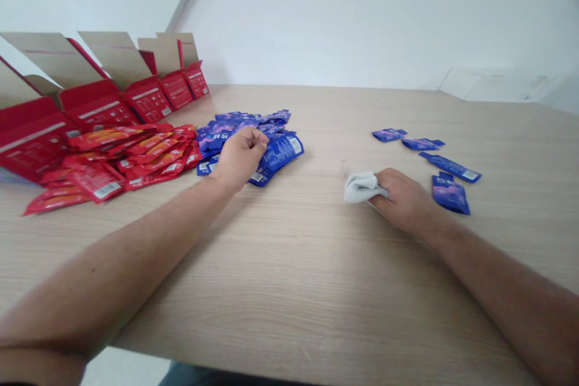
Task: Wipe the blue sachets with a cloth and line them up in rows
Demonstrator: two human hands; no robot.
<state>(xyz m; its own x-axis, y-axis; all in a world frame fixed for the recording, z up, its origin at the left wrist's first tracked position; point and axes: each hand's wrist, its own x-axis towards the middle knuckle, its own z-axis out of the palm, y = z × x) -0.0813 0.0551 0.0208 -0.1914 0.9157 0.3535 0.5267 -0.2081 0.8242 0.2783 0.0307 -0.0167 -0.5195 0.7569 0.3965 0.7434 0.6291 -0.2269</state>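
The left hand (239, 160) reaches over a heap of blue packets (221, 132), its thumb and fingertips drawn together at the near left edge of a blue packet (284, 153) with a barcode on its face; I cannot tell whether that edge is caught between them; the heap spreads under the grip and beyond it, and the barcoded packet lies just to the right of the fingertips.

The right hand (402, 198) is closed on a folded white cloth (359, 188), clamped between thumb and fingers, the fold jutting out to the left of the grip, well apart from the heap; to the right of this grip and beyond it, four loose blue packets (451, 194) lie on the wooden table (289, 289), the nearest of them just beside the hand.

To the left of the left hand's grip, red packets (154, 157) with orange patches are piled up, close against the blue heap; behind them, farther left, five red boxes (147, 99) stand in a row, their flaps raised and pale brown inside; past both grips a white wall (339, 18) rises behind the table; a pale flat object (493, 85) is beside it, beyond the right hand and to its right.
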